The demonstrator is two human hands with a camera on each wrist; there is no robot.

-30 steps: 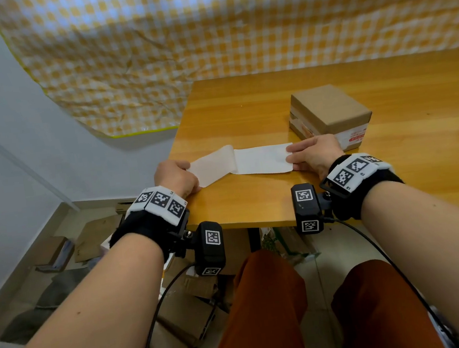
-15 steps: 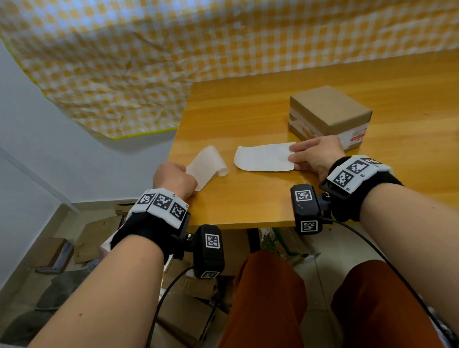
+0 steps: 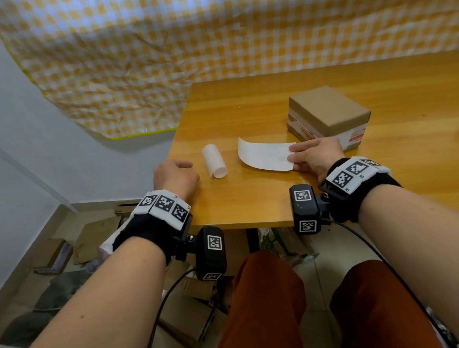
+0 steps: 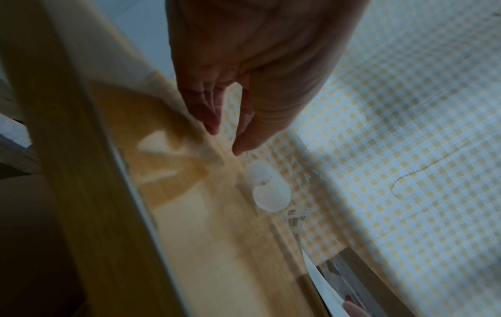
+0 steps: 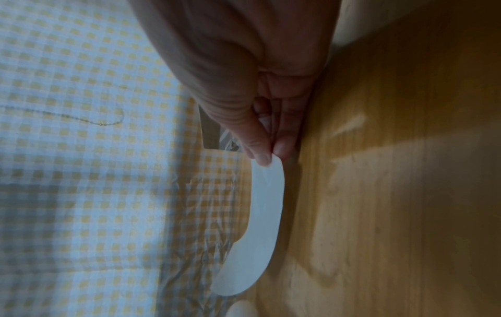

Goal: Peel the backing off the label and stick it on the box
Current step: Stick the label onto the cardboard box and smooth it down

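— What's around me besides the job?
— My wooden table (image 3: 244, 109), a yellow checked cloth (image 3: 206, 33) hanging behind it, and flattened cardboard (image 3: 95, 237) on the floor under my rust-coloured trousers (image 3: 261, 313).

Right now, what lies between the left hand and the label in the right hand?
In the head view, the curled backing lies on the table between the left hand and the label.

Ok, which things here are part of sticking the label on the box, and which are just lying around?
Part of the job:
- label, pinched at its edge by the right hand
- box on the table, no label stuck on it yet
- curled backing, lying loose beside the left hand

Just lying about:
- checked cloth on the wall
- cardboard scraps on the floor
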